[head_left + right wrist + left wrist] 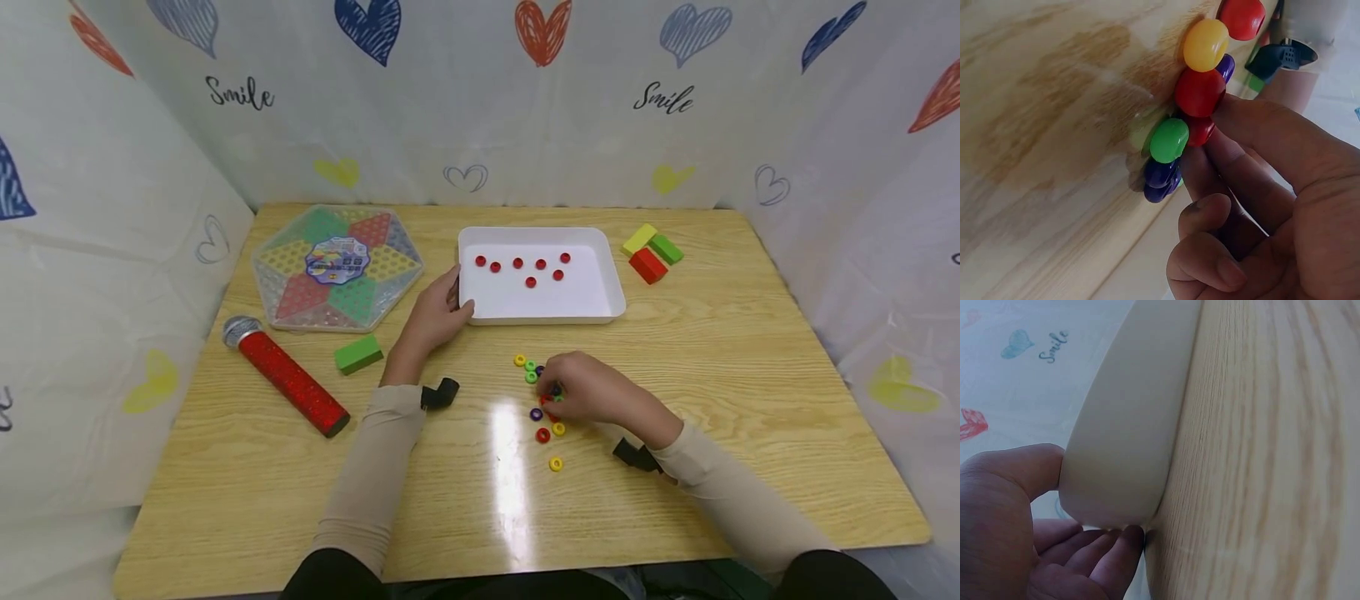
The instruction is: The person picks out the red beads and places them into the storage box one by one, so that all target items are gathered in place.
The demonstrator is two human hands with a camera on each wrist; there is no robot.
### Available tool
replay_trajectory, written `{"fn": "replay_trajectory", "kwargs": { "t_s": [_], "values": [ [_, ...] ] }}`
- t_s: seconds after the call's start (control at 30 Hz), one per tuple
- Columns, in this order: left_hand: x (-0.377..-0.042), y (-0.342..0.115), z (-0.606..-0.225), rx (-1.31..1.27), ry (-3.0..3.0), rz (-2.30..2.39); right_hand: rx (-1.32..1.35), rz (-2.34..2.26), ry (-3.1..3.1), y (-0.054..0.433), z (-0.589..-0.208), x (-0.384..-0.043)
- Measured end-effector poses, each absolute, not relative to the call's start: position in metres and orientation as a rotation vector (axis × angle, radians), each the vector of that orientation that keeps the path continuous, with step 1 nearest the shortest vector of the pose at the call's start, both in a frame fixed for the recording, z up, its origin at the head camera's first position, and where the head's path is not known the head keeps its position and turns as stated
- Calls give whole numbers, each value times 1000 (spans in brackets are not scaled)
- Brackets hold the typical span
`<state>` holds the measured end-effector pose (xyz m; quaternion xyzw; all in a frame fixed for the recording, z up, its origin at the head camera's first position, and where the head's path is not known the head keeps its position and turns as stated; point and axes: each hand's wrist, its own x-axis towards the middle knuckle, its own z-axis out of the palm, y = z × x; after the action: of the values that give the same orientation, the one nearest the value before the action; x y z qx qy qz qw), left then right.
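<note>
My left hand (438,312) holds the near left corner of a white tray (540,307), thumb at its front wall and fingers along its end. Several red beads (531,282) lie spread in the tray. In front of it, my right hand (588,387) is down among loose ring-shaped beads, partly covering them. The right wrist view has its thumb and fingertips pinching at a red bead (1200,92), with another red bead (1201,131) just below. A green bead (1169,140), a yellow bead (1206,45) and dark purple beads (1161,172) crowd around.
A hexagonal box (337,267) with coloured triangles sits at the back left. Nearer lie a red microphone (295,379) and a green block (358,354). Yellow, green and red blocks (648,265) stand right of the tray. A hanging sheet (480,108) surrounds the table (720,358).
</note>
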<state>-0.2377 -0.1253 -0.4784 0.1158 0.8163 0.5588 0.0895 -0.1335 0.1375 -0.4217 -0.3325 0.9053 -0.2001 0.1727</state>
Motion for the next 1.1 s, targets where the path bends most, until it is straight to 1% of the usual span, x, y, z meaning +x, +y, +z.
{"fn": "replay_trajectory", "kwargs": {
  "t_s": [0.27, 0.53, 0.7, 0.87, 1.1],
  "values": [
    [-238, -127, -479, 346, 2434, 1663, -942, -549, 2576, 135, -416, -138],
    [-237, -128, -481, 366, 2435, 1687, -917, -596, 2619, 139, -394, -166],
    [-237, -129, -481, 368, 2437, 1677, -919, -611, 2673, 143, -380, -192],
    [-237, -128, -480, 351, 2440, 1668, -872, -602, 2712, 144, -371, -230],
    [-237, -126, -480, 358, 2426, 1672, -672, -587, 2749, 135, -367, -288]
  ]
}}
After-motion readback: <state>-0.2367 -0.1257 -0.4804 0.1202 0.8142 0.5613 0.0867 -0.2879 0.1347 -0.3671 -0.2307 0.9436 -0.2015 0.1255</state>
